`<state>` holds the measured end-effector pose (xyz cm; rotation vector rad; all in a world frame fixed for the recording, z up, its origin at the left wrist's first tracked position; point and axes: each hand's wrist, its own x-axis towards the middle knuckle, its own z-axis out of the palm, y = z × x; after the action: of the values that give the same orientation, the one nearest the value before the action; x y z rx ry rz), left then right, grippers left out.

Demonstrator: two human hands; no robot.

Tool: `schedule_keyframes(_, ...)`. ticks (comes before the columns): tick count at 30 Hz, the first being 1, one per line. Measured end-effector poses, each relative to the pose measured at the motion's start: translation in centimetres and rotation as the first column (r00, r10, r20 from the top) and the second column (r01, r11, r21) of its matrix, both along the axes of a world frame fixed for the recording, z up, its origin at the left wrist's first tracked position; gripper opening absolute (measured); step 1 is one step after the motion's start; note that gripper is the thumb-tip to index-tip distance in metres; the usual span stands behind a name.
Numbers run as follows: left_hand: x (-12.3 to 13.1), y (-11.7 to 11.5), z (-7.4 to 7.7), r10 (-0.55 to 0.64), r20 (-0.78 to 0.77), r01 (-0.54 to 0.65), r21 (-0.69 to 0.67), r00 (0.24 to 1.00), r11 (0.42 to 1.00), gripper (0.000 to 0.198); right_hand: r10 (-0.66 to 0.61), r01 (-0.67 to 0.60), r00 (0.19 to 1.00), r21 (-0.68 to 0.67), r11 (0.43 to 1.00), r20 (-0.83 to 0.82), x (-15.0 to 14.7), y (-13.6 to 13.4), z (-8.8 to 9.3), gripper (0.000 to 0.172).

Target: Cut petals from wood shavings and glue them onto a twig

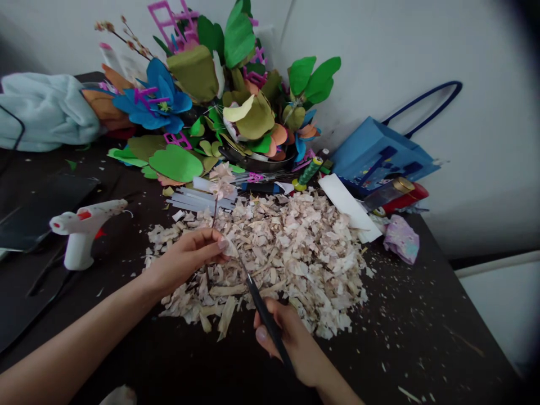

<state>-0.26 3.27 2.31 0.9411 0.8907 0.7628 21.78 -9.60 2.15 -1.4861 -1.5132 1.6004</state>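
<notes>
My left hand point(198, 250) is closed, pinching a small pale petal-like piece point(230, 247) between thumb and fingertips. A thin brown stem point(215, 212) topped by a pale pink flower point(222, 179) rises behind these fingers and shows again below them, so it seems held there too. My right hand point(287, 334) grips a long slim black tool point(266, 318) with a narrow metal tip; its exact kind is unclear. The tip meets the pale piece at my left fingertips. Beneath both hands spreads a heap of dry pale flakes point(291, 242).
At left lies a white glue gun point(80, 230) beside a dark flat device point(46, 208). Behind the heap are glue sticks point(202, 199), green thread point(310, 171) and a pan point(261, 162) of colourful paper flowers. A blue bag point(375, 152) and white strip point(350, 207) stand right.
</notes>
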Motion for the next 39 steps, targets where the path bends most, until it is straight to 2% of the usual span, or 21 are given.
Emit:
schedule_keyframes(3,0.0,0.0,0.1,0.003,0.001,-0.003,-0.014,1.0,1.0,0.027,-0.006,0.006,1.0,0.006,1.0,-0.003,0.2,0.0,0.0,0.041)
schedule_keyframes(8,0.1,0.1,0.1,0.103,0.059,-0.098,-0.077,0.993,0.992,0.028,-0.037,0.036,0.998,-0.011,0.999,-0.055,0.1,0.1,-0.2,0.046)
schedule_keyframes(11,0.2,0.2,0.1,0.109,0.066,-0.103,-0.094,0.992,0.99,0.028,-0.049,0.044,0.993,-0.041,0.998,-0.109,0.0,0.1,-0.2,0.048)
schedule_keyframes(17,-0.1,0.2,-0.2,0.052,-0.026,-0.052,0.0,0.998,0.999,0.025,-0.067,0.058,0.986,-0.067,0.996,-0.149,0.3,0.0,-0.1,0.049)
schedule_keyframes(21,-0.2,0.3,0.1,0.026,-0.091,-0.021,0.061,0.995,0.998,0.023,-0.079,0.068,0.983,-0.077,0.995,-0.163,0.4,-0.1,-0.1,0.047)
schedule_keyframes(24,0.1,0.0,0.6,-0.027,-0.14,0.04,0.09,0.99,0.995,0.024,-0.13,0.121,0.976,-0.062,0.991,-0.173,0.2,0.0,-0.3,0.042)
schedule_keyframes(27,0.6,-0.8,0.7,-0.149,-0.172,0.168,0.102,0.974,0.98,0.023,-0.236,0.238,0.953,-0.016,0.971,-0.191,-0.4,0.1,-0.7,0.037)
schedule_keyframes(32,1.9,-2.8,-0.3,-0.388,-0.211,0.415,0.101,0.897,0.904,0.022,-0.399,0.417,0.869,-0.002,0.909,-0.291,-1.5,0.3,-1.8,0.034)
schedule_keyframes(35,2.6,-3.7,-0.7,-0.436,-0.225,0.467,0.108,0.872,0.878,0.02,-0.45,0.475,0.843,0.018,0.88,-0.295,-1.7,0.2,-2.4,0.033)
schedule_keyframes(39,3.1,-4.1,-0.5,-0.462,-0.208,0.484,0.071,0.862,0.872,0.02,-0.429,0.45,0.855,0.005,0.893,-0.292,-1.4,0.1,-2.6,0.032)
